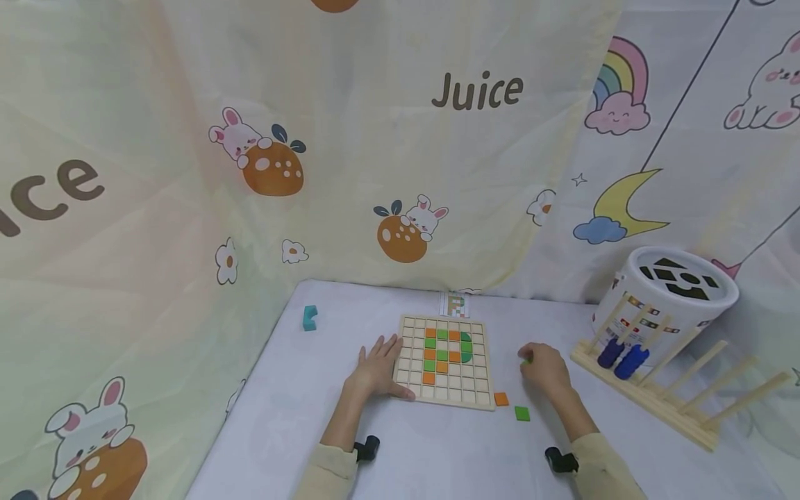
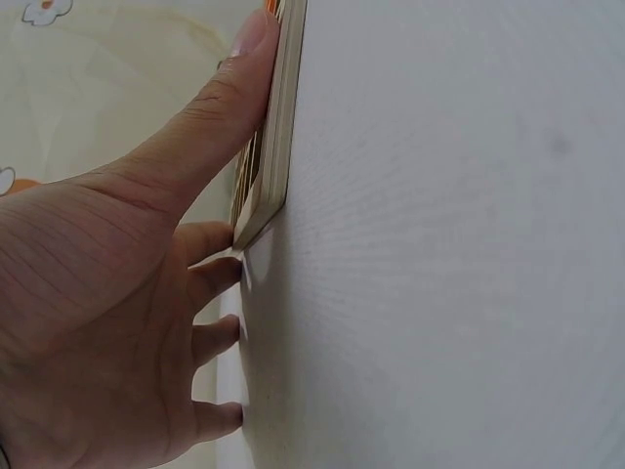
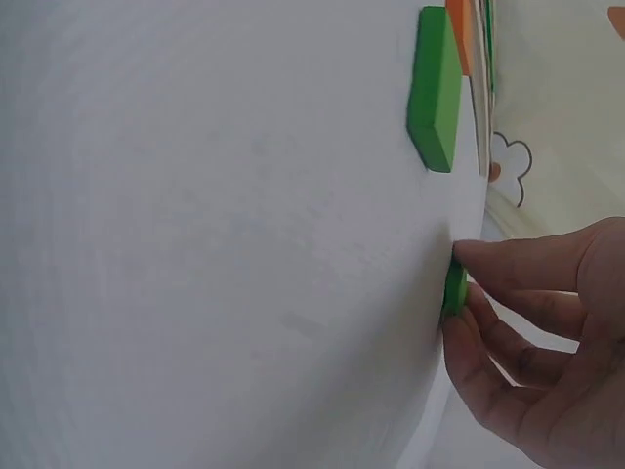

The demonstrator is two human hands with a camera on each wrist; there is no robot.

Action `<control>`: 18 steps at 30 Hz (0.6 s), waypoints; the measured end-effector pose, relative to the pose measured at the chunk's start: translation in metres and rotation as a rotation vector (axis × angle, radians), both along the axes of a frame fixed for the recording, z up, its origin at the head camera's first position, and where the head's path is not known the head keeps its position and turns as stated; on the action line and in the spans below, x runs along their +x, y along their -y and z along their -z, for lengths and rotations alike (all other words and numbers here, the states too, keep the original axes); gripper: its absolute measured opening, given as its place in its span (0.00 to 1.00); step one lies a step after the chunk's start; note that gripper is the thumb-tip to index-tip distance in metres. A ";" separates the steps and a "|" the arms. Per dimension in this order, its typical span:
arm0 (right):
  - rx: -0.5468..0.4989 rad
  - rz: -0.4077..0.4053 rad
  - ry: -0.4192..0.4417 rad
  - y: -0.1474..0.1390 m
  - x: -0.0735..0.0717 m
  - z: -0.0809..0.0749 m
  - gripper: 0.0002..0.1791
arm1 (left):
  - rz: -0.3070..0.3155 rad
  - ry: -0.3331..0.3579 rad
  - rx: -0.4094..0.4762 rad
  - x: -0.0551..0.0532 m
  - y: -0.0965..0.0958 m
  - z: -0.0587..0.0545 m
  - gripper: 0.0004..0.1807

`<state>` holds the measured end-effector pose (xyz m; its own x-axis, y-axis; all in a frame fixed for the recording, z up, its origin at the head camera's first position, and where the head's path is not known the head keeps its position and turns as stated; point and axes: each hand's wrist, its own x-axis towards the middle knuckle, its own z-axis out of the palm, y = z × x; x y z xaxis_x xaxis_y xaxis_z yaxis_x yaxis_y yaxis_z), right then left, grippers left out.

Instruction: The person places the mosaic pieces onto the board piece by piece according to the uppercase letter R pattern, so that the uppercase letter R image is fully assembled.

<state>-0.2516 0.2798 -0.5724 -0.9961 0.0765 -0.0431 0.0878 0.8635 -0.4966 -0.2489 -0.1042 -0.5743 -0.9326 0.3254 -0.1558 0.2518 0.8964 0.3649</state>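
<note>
A wooden grid board (image 1: pixel 462 396) lies on the table, with orange and green square tiles and rounded dark green pieces forming a P shape. My left hand (image 1: pixel 373 371) rests at its left side, fingers spread. In the left wrist view, the thumb (image 2: pixel 210 112) lies over the board's near edge and the other fingertips touch the table. To the right of the board, my right hand (image 1: pixel 545 371) pinches a small green tile (image 3: pixel 455 288) by its edges, at the tabletop. Between that hand and the board lie a loose green tile (image 1: pixel 522 414) and an orange tile (image 1: pixel 501 399).
Behind the board lies a small pattern card (image 1: pixel 455 304). A teal block (image 1: pixel 310 318) sits at the back left. On the right stand a wooden peg rack (image 1: pixel 662 410) with blue pieces on its pegs and a white bucket (image 1: pixel 662 292) with a shape-cutout lid. Printed curtains enclose the table.
</note>
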 end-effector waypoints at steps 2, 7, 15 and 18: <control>-0.009 0.006 -0.010 0.000 0.001 -0.001 0.18 | 0.002 -0.005 -0.006 0.000 0.000 0.001 0.73; -0.071 0.001 -0.046 0.000 0.004 -0.003 0.22 | 0.003 -0.008 -0.010 -0.001 0.000 0.004 0.73; -0.161 -0.049 -0.065 0.019 0.009 -0.016 0.25 | 0.000 -0.004 -0.008 -0.001 -0.001 0.001 0.73; -0.207 -0.068 -0.069 0.029 0.009 -0.019 0.25 | 0.000 -0.004 -0.011 -0.001 -0.001 0.001 0.73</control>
